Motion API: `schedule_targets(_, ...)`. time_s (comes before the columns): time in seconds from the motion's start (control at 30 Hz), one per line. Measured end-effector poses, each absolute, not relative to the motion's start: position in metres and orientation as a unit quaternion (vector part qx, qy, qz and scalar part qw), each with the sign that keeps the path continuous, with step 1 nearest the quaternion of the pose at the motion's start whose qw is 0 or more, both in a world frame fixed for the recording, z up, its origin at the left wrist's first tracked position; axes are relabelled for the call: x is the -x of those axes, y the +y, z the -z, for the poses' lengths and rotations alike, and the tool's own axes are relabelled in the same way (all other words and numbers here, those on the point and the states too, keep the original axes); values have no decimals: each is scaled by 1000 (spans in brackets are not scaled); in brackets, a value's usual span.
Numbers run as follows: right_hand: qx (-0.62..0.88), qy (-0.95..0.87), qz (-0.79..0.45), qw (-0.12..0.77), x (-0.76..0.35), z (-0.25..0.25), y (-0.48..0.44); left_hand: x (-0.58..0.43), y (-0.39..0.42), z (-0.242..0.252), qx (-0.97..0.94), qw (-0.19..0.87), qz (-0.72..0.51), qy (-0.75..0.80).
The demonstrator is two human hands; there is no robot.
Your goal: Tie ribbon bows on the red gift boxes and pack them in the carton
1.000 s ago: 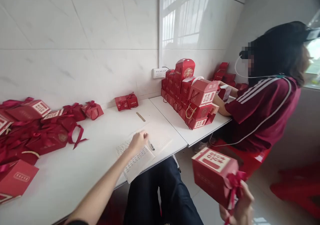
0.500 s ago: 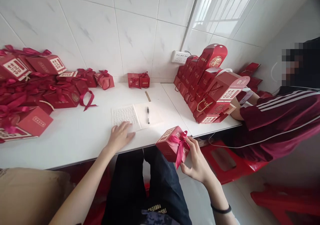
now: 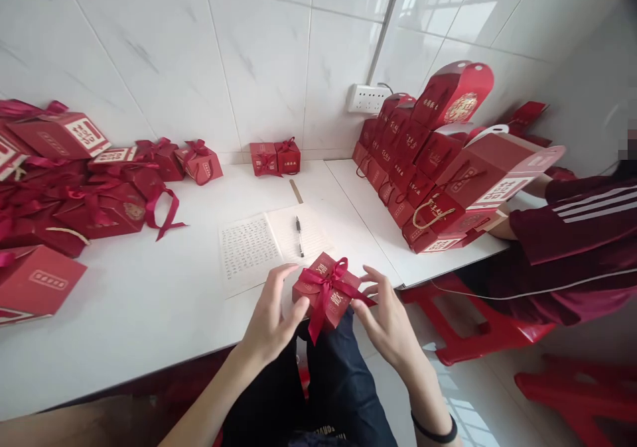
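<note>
A small red gift box (image 3: 314, 292) tied with a crimson ribbon bow (image 3: 329, 284) is between my two hands at the table's front edge, above my lap. My left hand (image 3: 271, 314) curves round its left side, thumb against the near edge and fingertips behind. On the opposite side, my right hand (image 3: 388, 314) has its thumb and fingers around the right corner, by a ribbon tail. Just behind the box lies an open notebook (image 3: 251, 251) with handwriting on its left page. A black-and-clear pen (image 3: 299, 235) rests on the right page.
Ribbon-tied red boxes (image 3: 99, 201) pile up at the left, with two more small boxes (image 3: 275, 158) by the wall. Handled red boxes (image 3: 423, 162) are stacked at the right near a power strip (image 3: 367, 98). Beyond them sits a person in a maroon sleeve (image 3: 572, 218). Red stools (image 3: 478, 341) stand below.
My left hand has left the notebook page and come to the box's left side. The box has moved slightly left and turned, bow now facing up. The view has shifted a little.
</note>
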State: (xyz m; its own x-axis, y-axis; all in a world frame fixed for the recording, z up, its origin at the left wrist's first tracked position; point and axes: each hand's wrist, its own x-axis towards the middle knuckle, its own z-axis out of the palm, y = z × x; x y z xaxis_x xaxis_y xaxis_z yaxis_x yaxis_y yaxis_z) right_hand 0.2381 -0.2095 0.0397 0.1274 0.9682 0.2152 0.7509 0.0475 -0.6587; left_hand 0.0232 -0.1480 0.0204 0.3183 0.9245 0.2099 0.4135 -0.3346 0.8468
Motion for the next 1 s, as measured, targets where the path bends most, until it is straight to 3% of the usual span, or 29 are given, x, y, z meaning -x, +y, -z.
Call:
schedule_targets(0.17,694,-595,-293,280,-242,-38,-209,-39,-141,-26,-689,498,-294,437)
schedule_targets(0.33,624,-560,-437,326,-236,-24,-213,-38,-133,-29,-691,519,-266,427)
schedule_targets(0.57,578,-579,-466,336,-234,-27,-218,-25,-106,-35,-711,567,-226,348)
schedule_targets(0.8,543,-592,-514,301,-228,-31,-223,-26,-121,-41,-704,378,-301,521)
schedule_targets(1.0,557,-600,-496,289,-226,-32,-222,-23,-142,-51,-688,411,-250,543)
